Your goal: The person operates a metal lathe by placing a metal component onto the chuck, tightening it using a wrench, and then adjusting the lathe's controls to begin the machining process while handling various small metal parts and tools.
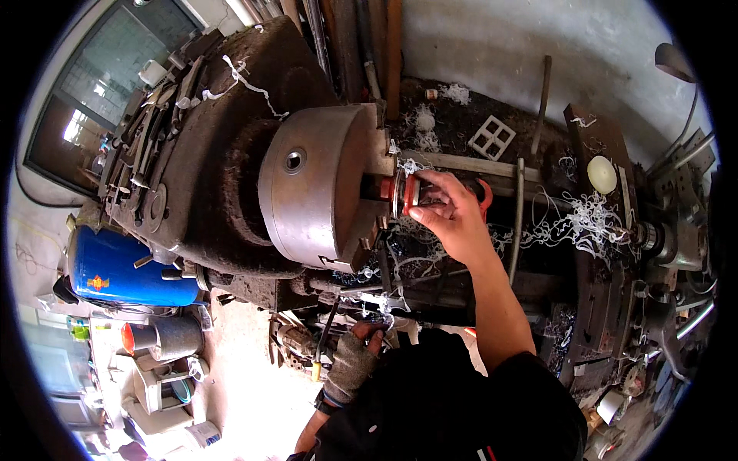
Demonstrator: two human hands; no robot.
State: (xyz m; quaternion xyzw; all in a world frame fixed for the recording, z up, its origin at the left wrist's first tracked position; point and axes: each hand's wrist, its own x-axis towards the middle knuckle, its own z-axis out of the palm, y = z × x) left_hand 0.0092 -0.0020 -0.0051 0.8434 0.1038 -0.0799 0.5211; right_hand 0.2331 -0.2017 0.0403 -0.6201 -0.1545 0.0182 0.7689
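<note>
My bare right hand (442, 211) grips a red round part (409, 194) with a shiny metal ring, seated at the jaws of the big steel lathe chuck (311, 184). My left hand (354, 365), in a fingerless knit glove, is low by the front of the lathe, its fingers curled; what they hold, if anything, I cannot make out. A yellow-handled rod (316, 371) is beside it. White curled shavings (592, 227) lie over the bed, and a red hook-shaped piece shows behind my right hand.
Wrenches and loose tools (154, 131) lie on the headstock at upper left. A blue drum (131, 269), buckets (175, 338) and clutter stand at left. At right are the tailstock side (657, 242), a round cream object (601, 175) and steel rods (517, 238). A wall rises behind.
</note>
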